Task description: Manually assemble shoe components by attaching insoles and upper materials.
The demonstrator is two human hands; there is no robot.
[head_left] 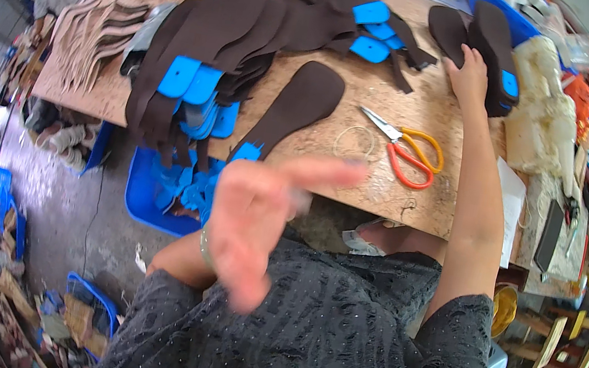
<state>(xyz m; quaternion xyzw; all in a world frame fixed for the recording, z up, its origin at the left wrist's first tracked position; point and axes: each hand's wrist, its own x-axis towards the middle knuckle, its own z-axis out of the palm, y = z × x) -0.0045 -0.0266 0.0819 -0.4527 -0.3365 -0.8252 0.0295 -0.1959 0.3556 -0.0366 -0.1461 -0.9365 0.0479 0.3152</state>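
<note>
My left hand (247,211), smeared by motion, hovers over the table's front edge with fingers stretched apart and nothing in it. Just beyond it lies a single dark brown insole-shaped piece (298,95) with a blue tab at its narrow end. At the far right of the table, my right hand (470,77) rests its spread fingers on dark brown insole pieces (493,36); its palm side is hidden. Between the hands, scissors (408,147) with one yellow and one red handle lie slightly open beside a thin pale ring (354,143).
A fanned pile of brown insoles (211,30) with blue tabs covers the table's left. Beige strips (94,33) lie beyond it. Below the edge stands a blue bin (144,198) of blue scraps. Cream padding (544,109) and a dark phone-like slab (550,235) are at right.
</note>
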